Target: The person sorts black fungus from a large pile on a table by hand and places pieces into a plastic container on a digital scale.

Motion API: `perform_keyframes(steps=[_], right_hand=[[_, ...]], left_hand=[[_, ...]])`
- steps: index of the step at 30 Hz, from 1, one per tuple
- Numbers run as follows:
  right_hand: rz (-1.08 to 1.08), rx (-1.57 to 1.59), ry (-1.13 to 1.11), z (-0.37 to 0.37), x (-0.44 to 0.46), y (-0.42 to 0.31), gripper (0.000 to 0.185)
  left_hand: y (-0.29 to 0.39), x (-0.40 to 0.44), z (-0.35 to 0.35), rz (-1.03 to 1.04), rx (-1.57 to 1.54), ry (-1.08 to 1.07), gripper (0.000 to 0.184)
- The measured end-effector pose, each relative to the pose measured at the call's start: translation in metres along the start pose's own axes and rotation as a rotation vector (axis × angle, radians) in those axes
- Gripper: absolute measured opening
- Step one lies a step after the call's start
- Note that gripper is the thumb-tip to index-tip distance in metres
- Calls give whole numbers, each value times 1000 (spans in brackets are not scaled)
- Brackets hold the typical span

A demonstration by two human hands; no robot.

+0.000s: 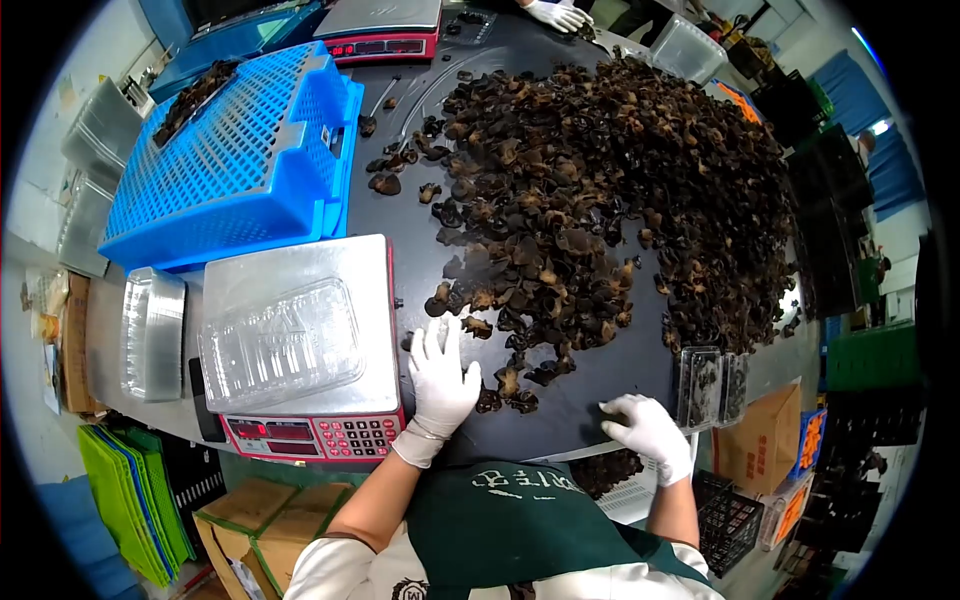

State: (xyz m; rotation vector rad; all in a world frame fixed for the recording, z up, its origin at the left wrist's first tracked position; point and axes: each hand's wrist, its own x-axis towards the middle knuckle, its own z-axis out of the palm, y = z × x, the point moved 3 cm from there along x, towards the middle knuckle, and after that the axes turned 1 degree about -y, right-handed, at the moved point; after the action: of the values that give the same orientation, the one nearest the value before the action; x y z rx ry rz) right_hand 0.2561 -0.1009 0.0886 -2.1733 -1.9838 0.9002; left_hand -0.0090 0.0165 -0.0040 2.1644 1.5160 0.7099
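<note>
My left hand [440, 385], in a white glove, lies open with fingers stretched out, between the scale and a loose group of dark brown wood ear mushrooms [510, 380]. Its fingertips are close to a few pieces at the near edge of the big pile [560, 200]. My right hand [650, 435], also gloved in white, hovers by the table's near edge with bent fingers apart from the thumb. A small dark spot shows by its fingertips; I cannot make out whether it is a mushroom piece. A clear plastic tray [285, 345] sits on the digital scale [375, 300].
Upturned blue baskets [220, 160] stand beyond the scale, and stacked clear trays [153, 335] are at its left. Filled clear boxes [700, 385] stand at the right edge. Across the table are a second scale [383, 25] and another person's gloved hand [560, 14].
</note>
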Motion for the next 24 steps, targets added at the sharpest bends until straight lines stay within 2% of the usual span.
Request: perform_keyframes(steps=[2,4,6,8,11,14,16,18,19,24], right_hand=[[-109,35,86,11,24,-22,26],[-245,27,198,18,54,-48,21],[-238,212,216,25,86,-67,19],[-270,236,331,39,119,-78,19],[-371,109,417,56,152,-97,24],[-301,-114,323,78,172,-103,26],[-336,-134,328,85,174,-101,27],[-319,-42,294,81,170,-98,17],[-286,-3,260,78,166,-95,23],[-97,398,119,39,121,-69,27]], left_hand=[[11,-6,-3,169,-192,78,57],[27,-15,-6,203,-475,-87,50],[42,-24,-12,181,-666,-215,45],[43,-32,-18,117,-656,-263,43],[29,-33,-27,111,-472,-95,40],[7,-40,-25,-116,-411,9,57],[-9,-48,-9,-196,-431,13,71],[-19,-51,1,-238,-519,17,69],[-20,-51,4,-244,-523,17,69],[-20,-38,5,-190,-553,67,70]])
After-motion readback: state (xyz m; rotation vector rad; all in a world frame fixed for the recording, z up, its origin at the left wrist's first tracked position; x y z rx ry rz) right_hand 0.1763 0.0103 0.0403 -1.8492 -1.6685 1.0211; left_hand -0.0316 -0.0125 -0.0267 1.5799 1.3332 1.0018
